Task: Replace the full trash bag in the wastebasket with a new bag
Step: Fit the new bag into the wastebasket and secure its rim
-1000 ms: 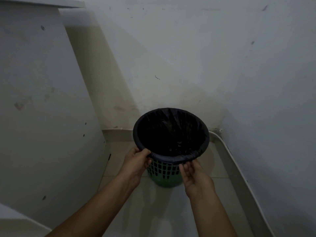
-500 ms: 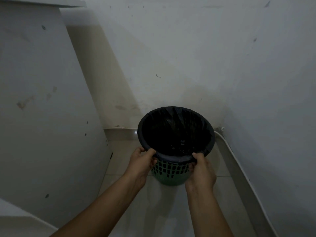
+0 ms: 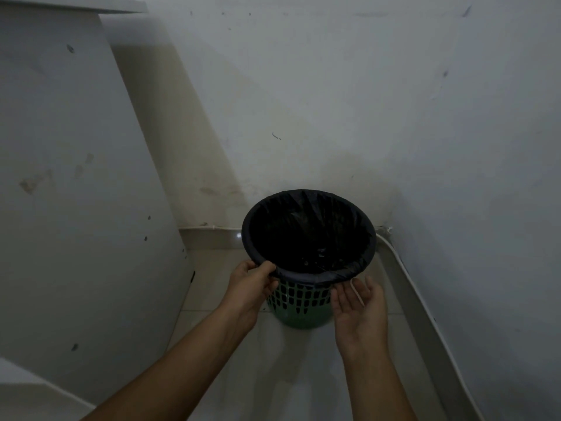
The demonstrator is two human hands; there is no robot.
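Thin, slippery black bag (image 3: pixel 306 238) cuffs the wastebasket (image 3: pixel 299 302); left hand (image 3: pixel 252 284) pinches its near rim fold, right hand (image 3: pixel 359 308) released, best hold there.

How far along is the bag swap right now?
Done: a black bag lines the green wastebasket, its edge folded over the rim. In hand: the left hand grips that rim; the right hand is open beside it. Left: possibly just tidying; no other bag is visible.
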